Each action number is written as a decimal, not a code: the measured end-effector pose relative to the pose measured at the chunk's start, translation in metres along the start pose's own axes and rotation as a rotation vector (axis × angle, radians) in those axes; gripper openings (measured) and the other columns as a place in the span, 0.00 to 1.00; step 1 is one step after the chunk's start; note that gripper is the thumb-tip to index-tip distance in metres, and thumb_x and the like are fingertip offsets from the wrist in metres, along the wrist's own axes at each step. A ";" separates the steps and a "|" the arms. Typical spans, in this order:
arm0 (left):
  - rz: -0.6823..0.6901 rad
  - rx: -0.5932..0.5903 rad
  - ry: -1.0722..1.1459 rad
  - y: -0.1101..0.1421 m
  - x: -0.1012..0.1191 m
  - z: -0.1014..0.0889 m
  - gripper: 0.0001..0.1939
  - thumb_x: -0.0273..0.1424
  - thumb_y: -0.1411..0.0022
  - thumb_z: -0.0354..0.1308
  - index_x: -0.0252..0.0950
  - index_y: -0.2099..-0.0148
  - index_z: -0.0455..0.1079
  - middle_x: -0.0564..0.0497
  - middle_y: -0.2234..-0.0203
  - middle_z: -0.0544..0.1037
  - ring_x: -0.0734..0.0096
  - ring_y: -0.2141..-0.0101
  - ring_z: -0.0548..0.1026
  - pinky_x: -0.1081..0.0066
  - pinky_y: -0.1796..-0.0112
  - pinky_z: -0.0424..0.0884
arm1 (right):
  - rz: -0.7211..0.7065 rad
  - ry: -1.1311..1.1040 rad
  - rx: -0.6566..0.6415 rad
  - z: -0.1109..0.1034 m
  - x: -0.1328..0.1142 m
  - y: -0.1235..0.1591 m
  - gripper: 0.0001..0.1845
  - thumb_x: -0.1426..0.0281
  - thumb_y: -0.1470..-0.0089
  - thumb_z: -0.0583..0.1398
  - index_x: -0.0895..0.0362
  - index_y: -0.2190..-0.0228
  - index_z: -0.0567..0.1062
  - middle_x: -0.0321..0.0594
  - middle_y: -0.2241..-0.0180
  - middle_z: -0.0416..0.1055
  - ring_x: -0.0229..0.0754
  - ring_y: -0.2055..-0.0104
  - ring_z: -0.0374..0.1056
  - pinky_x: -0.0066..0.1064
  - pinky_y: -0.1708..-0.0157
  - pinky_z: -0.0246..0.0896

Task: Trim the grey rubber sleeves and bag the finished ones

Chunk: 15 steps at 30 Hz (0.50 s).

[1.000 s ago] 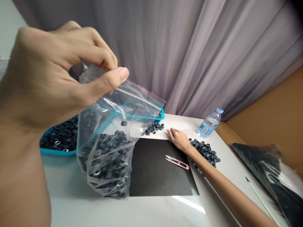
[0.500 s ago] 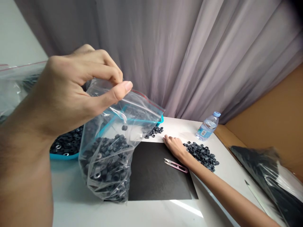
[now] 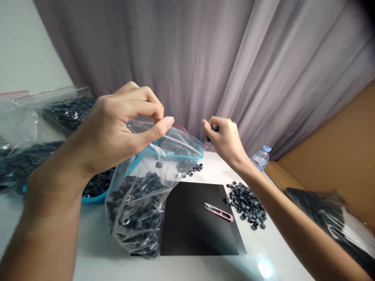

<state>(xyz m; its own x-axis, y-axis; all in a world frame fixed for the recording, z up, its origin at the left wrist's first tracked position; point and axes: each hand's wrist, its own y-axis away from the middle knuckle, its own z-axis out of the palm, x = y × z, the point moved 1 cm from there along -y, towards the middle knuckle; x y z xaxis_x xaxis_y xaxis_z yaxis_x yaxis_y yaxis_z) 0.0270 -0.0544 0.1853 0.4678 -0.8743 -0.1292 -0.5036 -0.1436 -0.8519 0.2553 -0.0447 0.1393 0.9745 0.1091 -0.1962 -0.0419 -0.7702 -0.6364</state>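
Note:
My left hand (image 3: 129,121) pinches the upper edge of a clear zip bag (image 3: 166,181), which stands upright, partly filled with small dark ring-shaped pieces (image 3: 140,203). Raised to the right of the bag's red-striped mouth, my right hand (image 3: 225,138) is closed around dark pieces (image 3: 215,128); two or so show between thumb and fingers. Below that hand lies a loose pile of the same pieces (image 3: 247,205). A smaller cluster (image 3: 195,169) sits behind the bag. Pink-handled thread snips (image 3: 219,212) rest on a black mat (image 3: 190,234).
Behind the bag is a blue tray (image 3: 95,197) of dark pieces. Filled zip bags (image 3: 67,111) stand at the left. A water bottle (image 3: 260,158) is beyond my right forearm, and a plastic-wrapped dark bundle (image 3: 319,214) lies at the right by a cardboard panel (image 3: 334,132).
My right hand has risen from the table beside the pile, now with dark pieces in it. My left hand keeps its pinch on the bag and appears slightly further right in view.

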 end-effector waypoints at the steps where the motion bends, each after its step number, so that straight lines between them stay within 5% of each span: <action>1: 0.000 -0.007 -0.007 0.000 0.001 0.000 0.14 0.35 0.32 0.56 0.40 0.72 0.68 0.54 0.71 0.73 0.70 0.65 0.70 0.64 0.59 0.68 | -0.067 -0.090 0.081 -0.014 -0.015 -0.009 0.22 0.62 0.29 0.50 0.58 0.75 0.64 0.30 0.77 0.59 0.29 0.73 0.53 0.24 0.71 0.49; 3: 0.009 -0.003 -0.026 0.000 0.001 0.000 0.14 0.34 0.32 0.56 0.40 0.71 0.68 0.53 0.68 0.74 0.68 0.64 0.69 0.62 0.58 0.69 | -0.273 -0.225 0.057 -0.031 -0.045 -0.022 0.21 0.66 0.33 0.54 0.57 0.79 0.59 0.28 0.79 0.52 0.28 0.74 0.50 0.23 0.72 0.47; 6: 0.029 0.038 -0.078 0.002 -0.002 -0.004 0.12 0.33 0.33 0.57 0.41 0.71 0.69 0.51 0.64 0.74 0.64 0.60 0.69 0.59 0.56 0.70 | -0.563 -0.233 -0.198 -0.039 -0.079 -0.032 0.17 0.71 0.37 0.57 0.57 0.77 0.59 0.27 0.78 0.51 0.26 0.75 0.52 0.22 0.70 0.50; 13: -0.050 -0.026 -0.083 0.009 -0.008 -0.023 0.13 0.37 0.31 0.56 0.41 0.68 0.73 0.50 0.58 0.73 0.62 0.54 0.71 0.58 0.50 0.72 | -0.545 -0.191 -0.670 -0.036 -0.112 -0.062 0.14 0.75 0.39 0.60 0.57 0.76 0.63 0.25 0.80 0.57 0.25 0.79 0.60 0.19 0.76 0.58; 15: -0.055 -0.016 -0.056 0.010 -0.007 -0.026 0.12 0.38 0.31 0.58 0.41 0.67 0.75 0.50 0.55 0.71 0.60 0.51 0.71 0.56 0.49 0.72 | -0.563 -0.303 -0.639 -0.027 -0.119 -0.075 0.14 0.74 0.39 0.61 0.60 0.76 0.65 0.24 0.79 0.59 0.22 0.79 0.62 0.16 0.75 0.57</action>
<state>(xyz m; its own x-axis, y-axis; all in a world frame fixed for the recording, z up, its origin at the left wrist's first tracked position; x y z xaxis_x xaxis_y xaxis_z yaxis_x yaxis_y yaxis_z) -0.0003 -0.0621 0.1912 0.5347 -0.8378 -0.1108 -0.4875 -0.1987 -0.8502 0.1488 -0.0171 0.2306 0.7104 0.6663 -0.2266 0.6418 -0.7455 -0.1801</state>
